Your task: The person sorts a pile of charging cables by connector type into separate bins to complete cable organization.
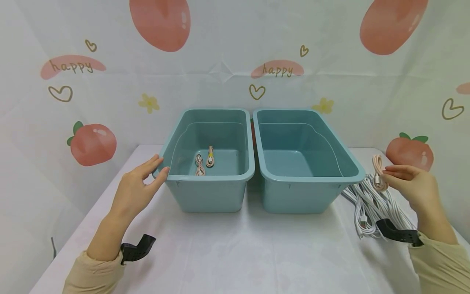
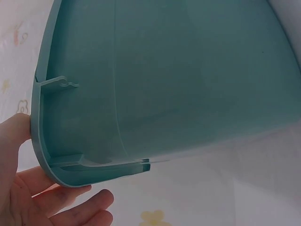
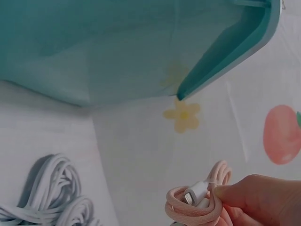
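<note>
My left hand (image 1: 138, 185) holds the front left corner of the left blue-green plastic bin (image 1: 209, 195), thumb at the front rim and fingers at the side. From below, the left wrist view shows the thumb and fingers (image 2: 44, 181) around that corner. Inside this bin lie two coiled cables, one dark and pinkish (image 1: 199, 165), the other bound with a yellow tie (image 1: 210, 157). Off the right bin's right side, my right hand (image 1: 416, 185) pinches a coiled pink charging cable (image 1: 378, 173). Its white connector (image 3: 196, 193) shows in the right wrist view.
A second bin (image 1: 299, 198) of the same kind stands beside the first, its floor bare. Several white coiled cables (image 1: 371, 206) lie in a pile on the white-covered table (image 1: 235, 253), below my right hand. A printed cloth (image 1: 220, 49) hangs behind.
</note>
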Tool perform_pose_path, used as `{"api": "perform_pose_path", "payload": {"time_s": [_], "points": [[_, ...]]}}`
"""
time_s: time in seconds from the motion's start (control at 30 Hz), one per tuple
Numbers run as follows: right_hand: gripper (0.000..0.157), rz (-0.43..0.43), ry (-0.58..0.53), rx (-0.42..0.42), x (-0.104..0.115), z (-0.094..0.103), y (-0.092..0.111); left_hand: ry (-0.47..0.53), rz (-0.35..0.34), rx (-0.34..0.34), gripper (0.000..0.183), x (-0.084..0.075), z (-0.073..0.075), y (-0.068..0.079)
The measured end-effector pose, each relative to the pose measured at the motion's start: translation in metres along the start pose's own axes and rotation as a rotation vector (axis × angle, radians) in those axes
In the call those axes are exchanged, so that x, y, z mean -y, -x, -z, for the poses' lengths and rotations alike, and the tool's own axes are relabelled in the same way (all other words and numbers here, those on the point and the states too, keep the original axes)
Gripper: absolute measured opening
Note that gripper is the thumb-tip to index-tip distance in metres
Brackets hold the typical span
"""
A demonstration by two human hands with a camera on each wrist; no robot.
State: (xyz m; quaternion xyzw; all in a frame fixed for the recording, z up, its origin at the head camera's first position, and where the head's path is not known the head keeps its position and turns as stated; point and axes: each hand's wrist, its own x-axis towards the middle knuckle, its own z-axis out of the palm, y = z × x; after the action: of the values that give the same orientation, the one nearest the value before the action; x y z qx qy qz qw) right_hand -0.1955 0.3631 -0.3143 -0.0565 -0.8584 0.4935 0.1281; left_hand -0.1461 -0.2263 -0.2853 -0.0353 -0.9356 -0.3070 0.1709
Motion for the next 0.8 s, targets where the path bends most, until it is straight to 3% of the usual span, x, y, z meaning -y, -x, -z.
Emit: {"api": "perform_pose_path", "payload": {"time_s": [0.23, 0.43, 0.8], "points": [[0.037, 0.048, -0.034, -0.043, 0.011, 0.001, 0.0, 0.0, -0.002, 0.0, 0.053, 0.0, 0.0, 0.0], [0.035, 0.026, -0.059, -0.053, 0.021, 0.002, 0.001, -0.002, -0.003, 0.002, 0.054, 0.001, 0.0, 0.0], [0.024, -0.031, 0.015, -0.106, 0.036, 0.004, 0.003, 0.003, -0.001, 0.005, 0.054, 0.0, 0.0, 0.0]]}}
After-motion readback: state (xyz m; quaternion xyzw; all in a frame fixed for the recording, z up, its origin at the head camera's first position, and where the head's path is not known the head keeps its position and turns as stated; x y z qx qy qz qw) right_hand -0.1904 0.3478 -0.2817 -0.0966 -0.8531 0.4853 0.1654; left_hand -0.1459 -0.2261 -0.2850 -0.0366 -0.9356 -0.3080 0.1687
